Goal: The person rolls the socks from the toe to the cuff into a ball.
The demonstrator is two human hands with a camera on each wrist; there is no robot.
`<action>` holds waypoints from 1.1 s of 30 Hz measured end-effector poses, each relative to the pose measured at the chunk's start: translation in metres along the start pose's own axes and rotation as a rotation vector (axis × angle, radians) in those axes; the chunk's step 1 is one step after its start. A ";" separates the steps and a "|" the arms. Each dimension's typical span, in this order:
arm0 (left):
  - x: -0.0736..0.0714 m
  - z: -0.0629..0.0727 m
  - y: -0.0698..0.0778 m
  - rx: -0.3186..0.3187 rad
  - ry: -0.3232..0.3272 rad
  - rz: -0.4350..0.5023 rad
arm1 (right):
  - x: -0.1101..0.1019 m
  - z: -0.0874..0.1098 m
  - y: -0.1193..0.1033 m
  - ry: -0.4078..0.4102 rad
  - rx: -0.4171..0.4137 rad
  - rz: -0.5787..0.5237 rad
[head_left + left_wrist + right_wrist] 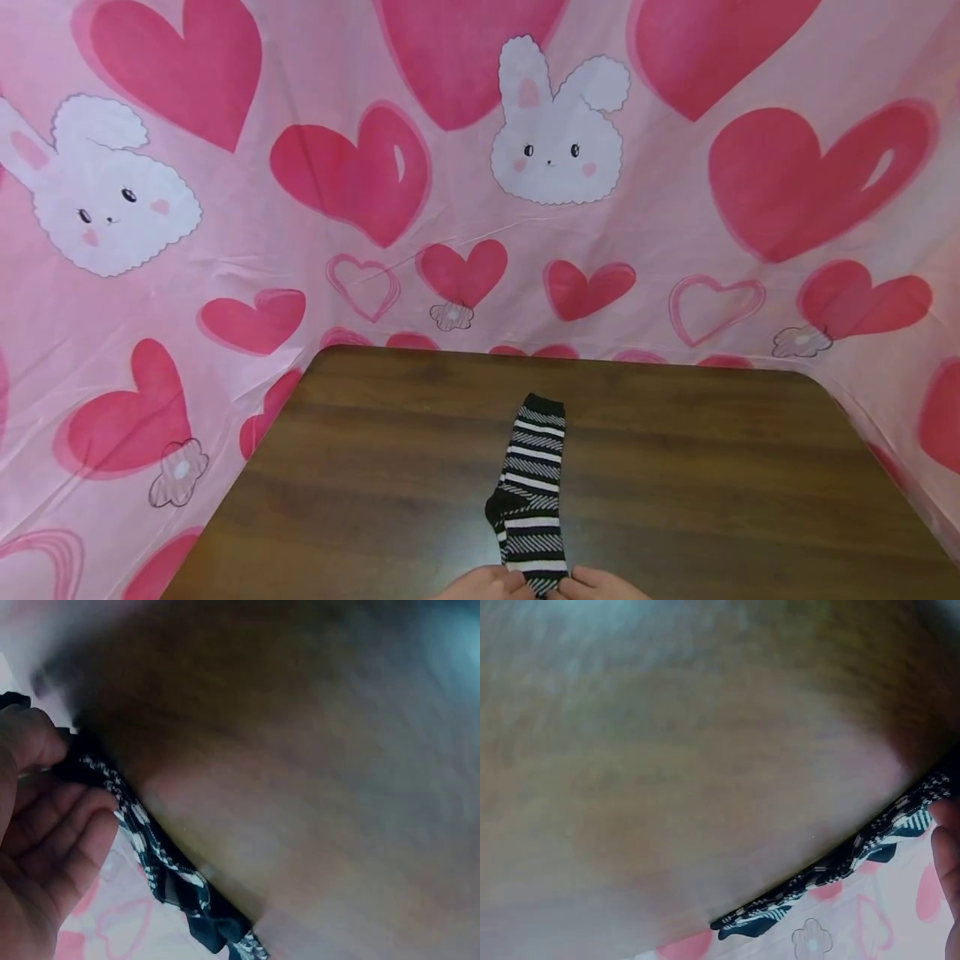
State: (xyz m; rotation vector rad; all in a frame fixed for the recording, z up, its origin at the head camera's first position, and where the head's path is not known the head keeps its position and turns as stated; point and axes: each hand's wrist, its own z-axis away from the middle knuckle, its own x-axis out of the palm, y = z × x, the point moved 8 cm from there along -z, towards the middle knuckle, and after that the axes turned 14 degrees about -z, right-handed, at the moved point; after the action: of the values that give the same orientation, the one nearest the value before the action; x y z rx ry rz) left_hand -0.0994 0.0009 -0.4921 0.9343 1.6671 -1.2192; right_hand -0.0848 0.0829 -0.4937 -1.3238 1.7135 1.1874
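A black-and-white striped sock (534,475) lies lengthwise on the brown table, its dark cuff pointing away and its dark heel bulging to the left. At the near, toe end, my left hand (483,583) grips the left side. My right hand (600,585) holds the right side of the same end, fingertips close to the left ones. In the left wrist view the left hand (52,817) pinches the dark toe of the sock (150,840) between thumb and fingers. Only some fingers of the right hand (949,855) show in the right wrist view, against the sock (840,859).
The brown wooden table (375,467) has rounded far corners. A pink cloth (465,208) printed with hearts and rabbit faces hangs behind it and along both sides. Light glares on the tabletop left of the sock.
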 end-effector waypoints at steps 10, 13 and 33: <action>-0.015 0.003 -0.033 -0.271 0.035 0.323 | -0.018 0.003 0.037 0.219 0.386 -0.645; -0.007 0.007 -0.051 -0.430 -0.003 0.633 | -0.011 0.008 0.055 0.221 0.599 -1.002; -0.007 0.007 -0.033 -0.117 0.001 0.255 | 0.010 0.015 0.071 0.049 0.951 -0.853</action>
State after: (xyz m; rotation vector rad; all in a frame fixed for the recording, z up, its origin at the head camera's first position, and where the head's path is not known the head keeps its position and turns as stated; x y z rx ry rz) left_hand -0.1253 -0.0141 -0.4760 1.0384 1.5474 -0.9412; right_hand -0.1560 0.0982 -0.4895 -1.2035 1.2092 -0.1567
